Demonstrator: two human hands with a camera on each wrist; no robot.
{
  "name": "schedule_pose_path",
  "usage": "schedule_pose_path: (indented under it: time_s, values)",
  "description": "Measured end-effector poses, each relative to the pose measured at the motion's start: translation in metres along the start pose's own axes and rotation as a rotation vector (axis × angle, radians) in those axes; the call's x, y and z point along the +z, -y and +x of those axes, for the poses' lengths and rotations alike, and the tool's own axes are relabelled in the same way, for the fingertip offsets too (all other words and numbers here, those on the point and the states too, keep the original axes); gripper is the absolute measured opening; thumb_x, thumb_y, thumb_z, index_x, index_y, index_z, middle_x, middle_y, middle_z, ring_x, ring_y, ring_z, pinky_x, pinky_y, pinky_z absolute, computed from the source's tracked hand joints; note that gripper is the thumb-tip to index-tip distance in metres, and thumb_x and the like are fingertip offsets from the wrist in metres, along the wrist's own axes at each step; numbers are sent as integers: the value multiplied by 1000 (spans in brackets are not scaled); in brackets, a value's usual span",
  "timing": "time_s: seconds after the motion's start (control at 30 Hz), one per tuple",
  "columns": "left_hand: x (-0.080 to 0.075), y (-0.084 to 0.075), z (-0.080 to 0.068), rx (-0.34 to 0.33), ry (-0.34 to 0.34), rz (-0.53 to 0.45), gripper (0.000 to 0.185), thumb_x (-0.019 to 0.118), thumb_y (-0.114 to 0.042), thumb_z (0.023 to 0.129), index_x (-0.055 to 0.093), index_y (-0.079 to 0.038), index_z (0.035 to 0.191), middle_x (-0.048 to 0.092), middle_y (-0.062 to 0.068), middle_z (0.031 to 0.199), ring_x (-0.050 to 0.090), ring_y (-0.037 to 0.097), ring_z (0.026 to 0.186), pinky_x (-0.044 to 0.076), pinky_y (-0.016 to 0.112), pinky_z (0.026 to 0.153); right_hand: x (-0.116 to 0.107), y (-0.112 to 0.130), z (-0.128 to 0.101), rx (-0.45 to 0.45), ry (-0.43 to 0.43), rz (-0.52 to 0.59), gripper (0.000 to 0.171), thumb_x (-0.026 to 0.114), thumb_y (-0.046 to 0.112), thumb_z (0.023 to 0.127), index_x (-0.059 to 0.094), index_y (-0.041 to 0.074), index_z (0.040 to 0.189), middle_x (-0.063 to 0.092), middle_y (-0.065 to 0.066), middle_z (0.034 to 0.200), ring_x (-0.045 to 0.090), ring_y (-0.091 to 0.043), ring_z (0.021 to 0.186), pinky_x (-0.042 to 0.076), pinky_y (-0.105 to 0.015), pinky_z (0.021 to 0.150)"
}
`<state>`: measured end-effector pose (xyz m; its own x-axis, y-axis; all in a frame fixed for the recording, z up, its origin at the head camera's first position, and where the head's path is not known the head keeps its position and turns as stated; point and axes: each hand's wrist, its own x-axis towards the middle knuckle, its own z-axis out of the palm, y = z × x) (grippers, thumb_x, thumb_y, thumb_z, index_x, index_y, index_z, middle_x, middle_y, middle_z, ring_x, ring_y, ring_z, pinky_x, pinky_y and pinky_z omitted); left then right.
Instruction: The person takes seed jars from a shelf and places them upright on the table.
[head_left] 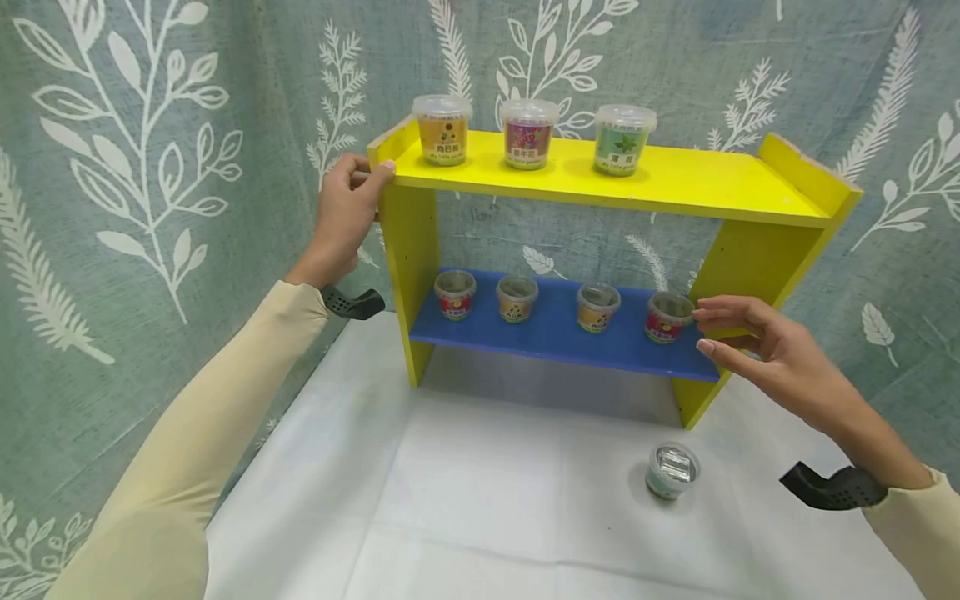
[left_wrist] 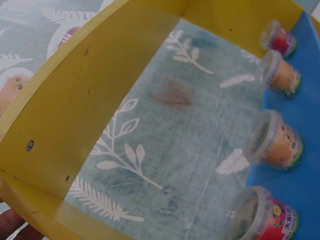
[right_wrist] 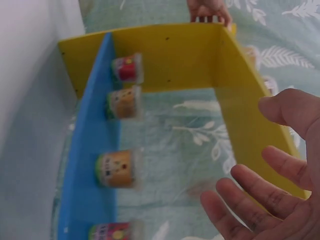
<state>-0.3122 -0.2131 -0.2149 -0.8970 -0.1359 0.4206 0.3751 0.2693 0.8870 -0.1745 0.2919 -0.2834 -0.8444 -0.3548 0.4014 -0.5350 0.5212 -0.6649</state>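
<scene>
The small cup (head_left: 667, 317) at the 3 o'clock end of the blue shelf (head_left: 555, 333), judged light and slippery, is approached by the spread right hand (head_left: 757, 350) for its sides, while the yellow shelf (head_left: 600, 179) is gripped at its corner by the left hand (head_left: 347, 212).

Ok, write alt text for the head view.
A left hand grips the yellow shelf at its top corner while the right hand reaches, fingers open, beside the red cup on the blue shelf.
</scene>
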Motion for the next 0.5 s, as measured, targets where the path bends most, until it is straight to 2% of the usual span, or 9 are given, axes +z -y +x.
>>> schedule_pose_path:
  time_s: [0.3, 0.5]
  values:
    - [1, 0, 1, -13, -4, 10, 38, 62, -49, 101, 58, -17, 120, 60, 4, 113, 60, 22, 99, 49, 35, 84, -5, 19, 13, -66, -4, 11, 51, 65, -5, 98, 50, 5, 146, 59, -7, 136, 62, -9, 117, 48, -12, 93]
    - [1, 0, 0, -3, -8, -4, 36, 62, -48, 101, 58, -17, 119, 60, 3, 110, 60, 22, 98, 49, 35, 82, -11, 29, 24, -65, -11, 2, 52, 65, -3, 98, 51, 10, 147, 59, -6, 136, 65, -9, 115, 49, -13, 91]
